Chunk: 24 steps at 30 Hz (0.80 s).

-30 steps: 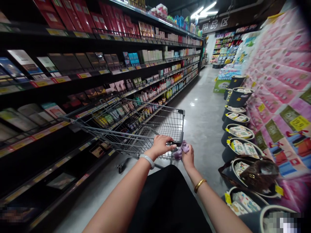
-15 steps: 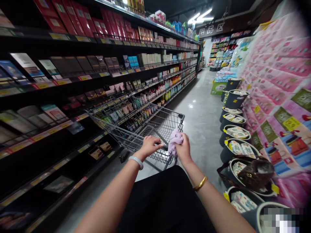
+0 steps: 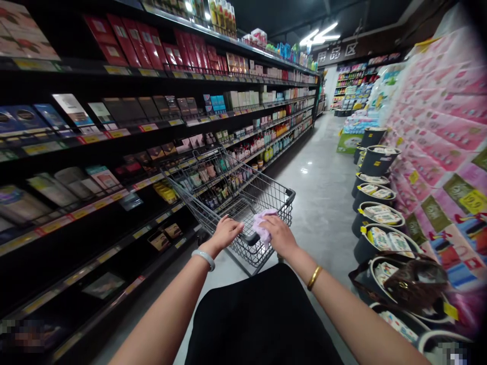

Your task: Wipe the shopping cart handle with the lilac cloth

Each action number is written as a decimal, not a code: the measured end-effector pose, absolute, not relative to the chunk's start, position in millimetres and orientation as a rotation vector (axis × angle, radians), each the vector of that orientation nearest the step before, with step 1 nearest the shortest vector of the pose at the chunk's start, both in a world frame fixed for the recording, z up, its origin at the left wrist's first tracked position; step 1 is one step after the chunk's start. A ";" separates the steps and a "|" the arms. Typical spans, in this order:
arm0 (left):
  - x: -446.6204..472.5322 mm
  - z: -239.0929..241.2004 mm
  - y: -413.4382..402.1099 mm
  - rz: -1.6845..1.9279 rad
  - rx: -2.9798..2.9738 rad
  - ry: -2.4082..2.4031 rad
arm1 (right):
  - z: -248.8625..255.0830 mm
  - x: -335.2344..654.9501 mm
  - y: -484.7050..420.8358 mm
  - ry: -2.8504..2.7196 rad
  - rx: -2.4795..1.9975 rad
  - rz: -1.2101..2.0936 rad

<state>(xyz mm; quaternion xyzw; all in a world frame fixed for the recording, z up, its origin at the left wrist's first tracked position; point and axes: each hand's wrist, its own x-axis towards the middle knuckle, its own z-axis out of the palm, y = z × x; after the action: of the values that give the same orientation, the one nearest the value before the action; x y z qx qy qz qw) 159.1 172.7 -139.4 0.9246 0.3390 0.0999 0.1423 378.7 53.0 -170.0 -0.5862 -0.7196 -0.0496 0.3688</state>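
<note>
At the cart handle (image 3: 249,238), the right hand (image 3: 280,236) has slid the purple cloth (image 3: 262,224) inward from the handle's right end, fingers clamped on it, beside the left hand (image 3: 227,232) gripping the handle, so the wiping looks about midway.

Shopping cart (image 3: 243,195) ahead in aisle, shelves (image 3: 114,137) to its left, tubs (image 3: 375,203) along the right

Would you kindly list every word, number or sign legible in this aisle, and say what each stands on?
"用品区": on the hanging sign over the far end of the aisle.
Too small to read: the shelf price labels on the left.
Blurred: the yellow tags on the pink packs at the right.
No text seen: the shopping cart and the purple cloth.
</note>
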 end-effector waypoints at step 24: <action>216.4 -139.6 102.0 0.092 2.830 1.327 | -187.0 448.5 93.4 -1.664 -1.679 -0.182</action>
<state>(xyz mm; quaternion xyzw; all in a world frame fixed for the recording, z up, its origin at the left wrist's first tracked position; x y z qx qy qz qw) 216.4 102.0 -139.6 0.9050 0.4244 0.0293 0.0074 448.5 93.4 -187.0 -0.6564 -0.6502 -0.0710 0.3759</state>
